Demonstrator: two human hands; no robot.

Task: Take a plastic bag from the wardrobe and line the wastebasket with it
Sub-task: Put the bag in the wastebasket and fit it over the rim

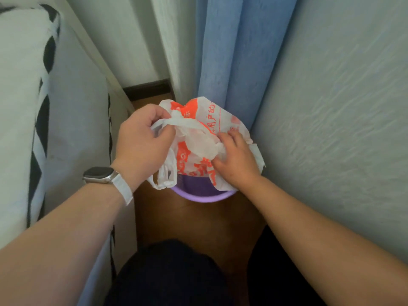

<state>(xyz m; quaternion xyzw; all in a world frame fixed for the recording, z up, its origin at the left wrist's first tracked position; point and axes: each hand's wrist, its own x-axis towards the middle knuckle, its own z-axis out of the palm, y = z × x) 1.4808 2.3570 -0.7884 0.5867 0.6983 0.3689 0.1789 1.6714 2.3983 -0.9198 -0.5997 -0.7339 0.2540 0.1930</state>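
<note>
A white plastic bag [198, 138] with orange-red print lies crumpled over the top of a purple wastebasket [202, 195] on the brown floor. Only the near rim of the wastebasket shows below the bag. My left hand [141, 140], with a watch on its wrist, pinches one bag handle on the left side. My right hand [235, 160] grips the bag's crumpled plastic on the right side. A second handle loop hangs down below my left hand, outside the rim.
A bed with white and black-patterned bedding [33, 107] runs along the left. A blue curtain [234, 51] hangs behind the wastebasket, and a pale wall [342, 107] closes the right side. My dark-clothed knee [172, 272] is at the bottom.
</note>
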